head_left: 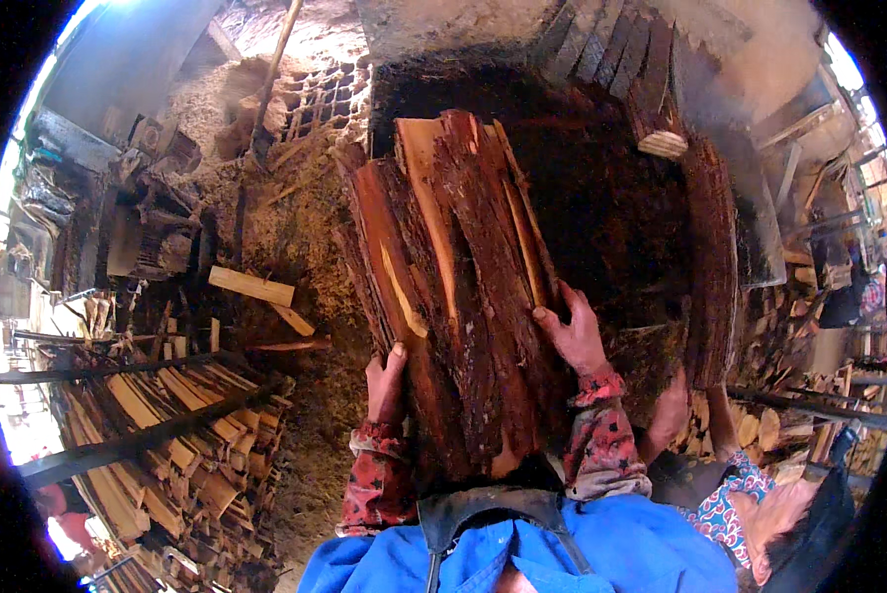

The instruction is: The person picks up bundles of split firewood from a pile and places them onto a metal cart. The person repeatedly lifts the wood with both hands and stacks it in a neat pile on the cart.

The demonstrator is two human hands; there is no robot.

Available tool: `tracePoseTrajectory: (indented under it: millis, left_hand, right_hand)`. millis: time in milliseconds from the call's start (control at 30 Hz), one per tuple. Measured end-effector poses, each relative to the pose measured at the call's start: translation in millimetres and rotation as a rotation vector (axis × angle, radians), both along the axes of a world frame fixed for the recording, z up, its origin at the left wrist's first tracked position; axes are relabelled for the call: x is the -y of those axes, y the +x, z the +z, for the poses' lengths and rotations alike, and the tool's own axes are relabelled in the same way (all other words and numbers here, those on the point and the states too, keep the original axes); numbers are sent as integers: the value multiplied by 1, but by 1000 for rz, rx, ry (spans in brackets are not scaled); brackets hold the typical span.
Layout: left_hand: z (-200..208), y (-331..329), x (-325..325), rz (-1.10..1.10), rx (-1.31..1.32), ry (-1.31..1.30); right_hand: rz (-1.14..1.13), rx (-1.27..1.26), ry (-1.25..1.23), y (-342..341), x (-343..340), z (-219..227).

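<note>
A bundle of long bark-covered wood slabs [483,257] lies lengthwise in front of me, its near end close to my blue clothing. My left hand [386,381] grips the bundle's left side, thumb on top and the fingers mostly hidden beneath. On the right edge, my right hand [574,331] is closed in the same way, its thumb laid over the bark. Pale split faces show between the rough reddish-brown bark. Both of my sleeves are red with dark marks and gathered at the wrists.
At the right, a co-worker's hands [673,410] are at the near end of another long dark slab stack [712,257]. Split firewood [181,435] is piled behind dark rails at left. A pale board [252,287] lies on the sawdust-strewn ground; grey planks [611,44] lean at the back.
</note>
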State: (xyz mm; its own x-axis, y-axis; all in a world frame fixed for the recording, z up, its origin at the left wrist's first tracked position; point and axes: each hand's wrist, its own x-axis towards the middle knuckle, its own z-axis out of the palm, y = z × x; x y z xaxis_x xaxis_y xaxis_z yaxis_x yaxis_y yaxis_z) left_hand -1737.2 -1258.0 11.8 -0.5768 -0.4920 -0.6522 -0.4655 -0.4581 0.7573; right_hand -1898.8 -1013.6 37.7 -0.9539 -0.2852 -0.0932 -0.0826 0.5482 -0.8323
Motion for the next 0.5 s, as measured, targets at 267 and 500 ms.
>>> tracePoseTrajectory:
  millis: [267,500]
  left_hand:
    - [-15,0,16,28,-407,636]
    - [1,-2,26,-27,-446,810]
  right_hand:
    - [15,-36,-10,7,12,4]
    - [12,85,123,15,16,3]
